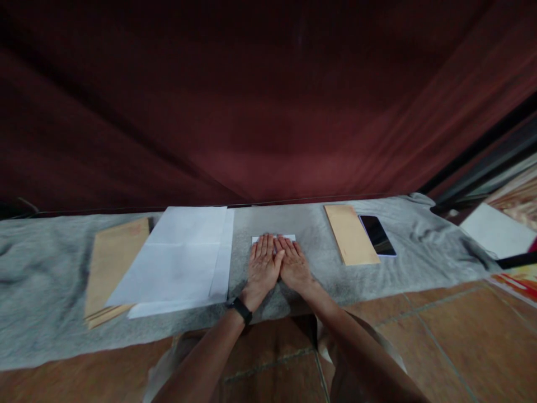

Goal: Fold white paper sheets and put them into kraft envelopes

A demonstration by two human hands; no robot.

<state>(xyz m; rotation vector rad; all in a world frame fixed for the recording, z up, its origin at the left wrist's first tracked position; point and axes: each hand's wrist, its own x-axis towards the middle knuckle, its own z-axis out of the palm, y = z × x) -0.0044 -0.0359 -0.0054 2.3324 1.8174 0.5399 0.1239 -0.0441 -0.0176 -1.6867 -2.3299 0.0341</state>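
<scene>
Well to the left of my fingers lies a stack of brown envelopes [112, 263], partly overlapped by a pile of white sheets [176, 258] that ends just beside my left wrist. Both rest on the grey cloth [37, 291] covering the work surface.

My left hand [262, 268] lies flat, palm down, fingers extended and held together; a black band sits at the wrist. My right hand [295, 266] is in the same condition — flat, fingers together, its thumb side touching the left hand. Neither hand grips anything; both press down on a small folded white paper [286, 238], which lies directly under my fingers, with only its far edge and corners showing past the fingertips.

My judgement: the step is flattening a fold. To do it well, I should keep the palms low and the pressure even, and run the fingertips outward along the crease — the soft cloth beneath gives, so a firm, slow stroke is called for.

To the right of my fingers, apart from them, lies a single brown envelope [351, 234], with a dark phone [377, 235] just beside it.
</scene>
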